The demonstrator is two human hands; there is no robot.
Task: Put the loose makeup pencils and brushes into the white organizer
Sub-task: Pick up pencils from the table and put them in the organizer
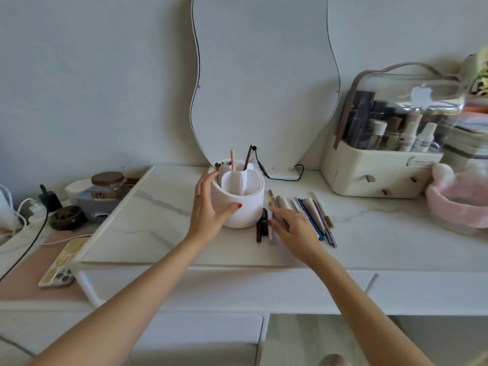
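A round white organizer with inner dividers stands on the marble-look table; a pink brush and a brown pencil stick up from its back compartments. My left hand wraps its left side, thumb on the front wall. Several loose pencils and brushes lie in a row to its right. My right hand lies over the left part of that row, fingers spread and blurred; whether it grips one I cannot tell. A dark pencil lies between the organizer and my right hand.
A wavy mirror leans on the wall behind the organizer, its black cable beside it. A cream cosmetics box with bottles stands at the right, a pink fluffy item beyond it. A phone, jar and bowls sit left.
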